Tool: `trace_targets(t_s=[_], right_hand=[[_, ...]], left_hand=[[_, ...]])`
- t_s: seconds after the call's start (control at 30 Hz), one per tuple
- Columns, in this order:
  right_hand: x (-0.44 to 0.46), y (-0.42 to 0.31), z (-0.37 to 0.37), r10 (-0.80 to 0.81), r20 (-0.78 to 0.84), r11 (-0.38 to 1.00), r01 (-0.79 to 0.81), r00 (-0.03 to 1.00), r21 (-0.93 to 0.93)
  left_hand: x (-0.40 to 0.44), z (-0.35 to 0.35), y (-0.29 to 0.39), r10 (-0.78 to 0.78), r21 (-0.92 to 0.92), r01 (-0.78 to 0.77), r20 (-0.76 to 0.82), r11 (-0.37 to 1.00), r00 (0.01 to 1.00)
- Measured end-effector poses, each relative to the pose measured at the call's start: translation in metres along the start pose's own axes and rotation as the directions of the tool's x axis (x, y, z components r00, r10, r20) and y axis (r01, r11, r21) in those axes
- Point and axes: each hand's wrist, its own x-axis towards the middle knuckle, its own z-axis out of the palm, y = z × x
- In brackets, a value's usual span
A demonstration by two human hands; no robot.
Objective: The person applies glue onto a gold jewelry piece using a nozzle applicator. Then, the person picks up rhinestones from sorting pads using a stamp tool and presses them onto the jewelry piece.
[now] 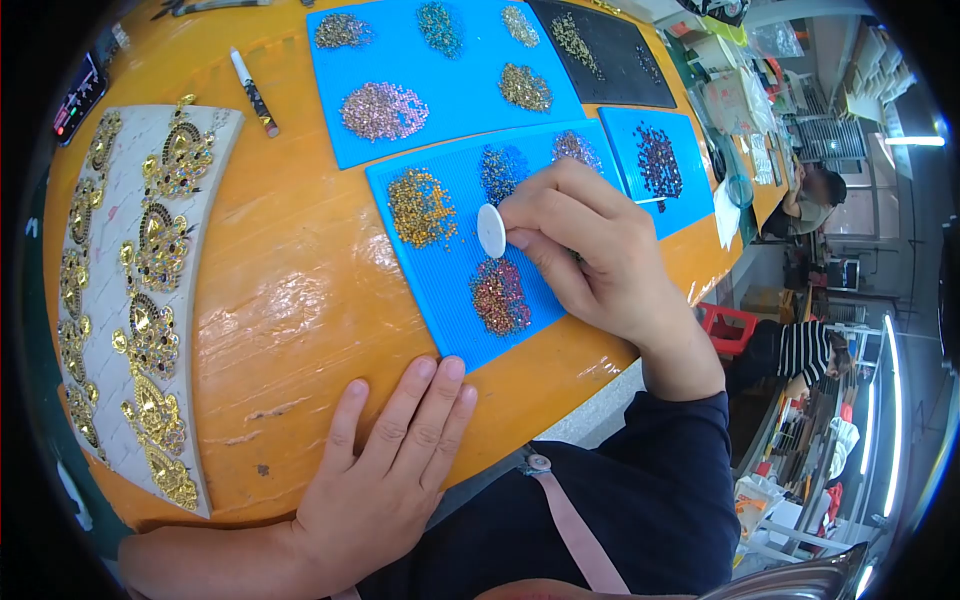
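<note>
My right hand (590, 240) pinches a small white disc (491, 232) between thumb and fingertips, above a ribbed blue mat (450, 320). Around the disc lie piles of tiny stones: golden-orange stones (421, 208) to its left, dark blue stones (502, 172) behind it and reddish stones (500, 298) nearer me. Part of another multicoloured pile (576, 149) shows behind the hand. Flat on the orange table (300, 300), my left hand (385, 460) has its fingers stretched out and holds nothing. Its fingertips rest at the near edge of that mat.
At left, a pale board (110, 330) carries gold, gem-set ornaments (158, 250). A second blue mat (470, 85), a black mat (620, 60) and a small blue mat (690, 190) hold more stones. A marker (253, 92) and phone (80, 100) lie farther off. Other people sit beyond.
</note>
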Motion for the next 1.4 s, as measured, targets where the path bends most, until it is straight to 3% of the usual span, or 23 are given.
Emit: trace_targets(t_s=[0.47, 0.63, 0.87, 0.93, 1.07, 1.4], right_hand=[[0.0, -0.001, 0.001, 0.062, 0.055, 0.998, -0.063, 0.997, 0.012], [-0.002, -0.002, -0.005, -0.005, -0.024, 1.0, 0.005, 1.0, 0.009], [-0.029, -0.002, -0.021, 0.114, -0.035, 0.993, -0.113, 0.993, 0.028], [-0.032, 0.003, -0.02, 0.032, 0.019, 0.996, -0.03, 0.999, -0.086], [-0.031, 0.006, -0.016, -0.041, 0.03, 0.989, 0.044, 0.999, -0.139], [-0.029, 0.007, -0.01, -0.036, 0.035, 0.983, 0.042, 0.999, -0.179]], left_hand=[[-0.001, 0.0, -0.001, 0.032, 0.002, -0.032, 0.021, 0.999, 0.999], [-0.001, 0.001, -0.001, 0.023, -0.036, -0.023, 0.014, 0.999, 1.0], [0.0, -0.002, 0.0, 0.022, -0.068, -0.018, 0.057, 0.998, 0.998], [0.0, -0.002, 0.001, 0.014, -0.039, -0.011, 0.067, 0.999, 0.998], [0.001, -0.002, 0.002, 0.007, -0.038, -0.004, 0.065, 0.999, 0.998], [0.0, -0.002, 0.002, 0.009, -0.023, -0.007, 0.063, 1.0, 0.998]])
